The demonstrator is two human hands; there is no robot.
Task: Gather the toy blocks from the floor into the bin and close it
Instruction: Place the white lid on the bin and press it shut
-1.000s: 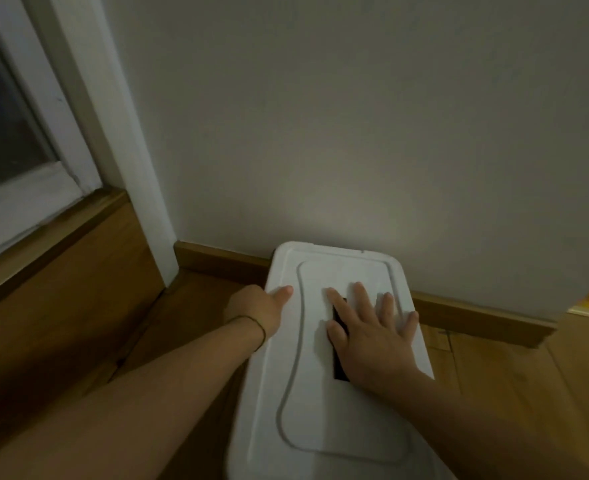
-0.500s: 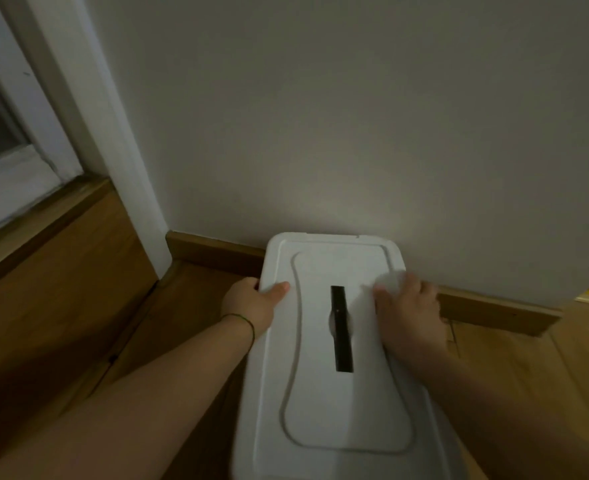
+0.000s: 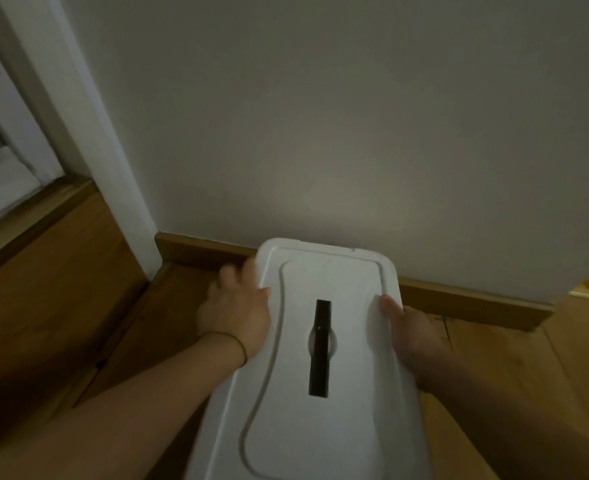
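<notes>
Bin lid [image 3: 327,271] shut, bin against baseboard [image 3: 199,249]; right hand [image 3: 414,330] grips lid's right edge, left hand [image 3: 234,313] at left edge, blurred, grip unclear.

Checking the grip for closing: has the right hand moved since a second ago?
Yes. The right hand left the black handle it covered and went rightward to the right edge of the lid.
</notes>
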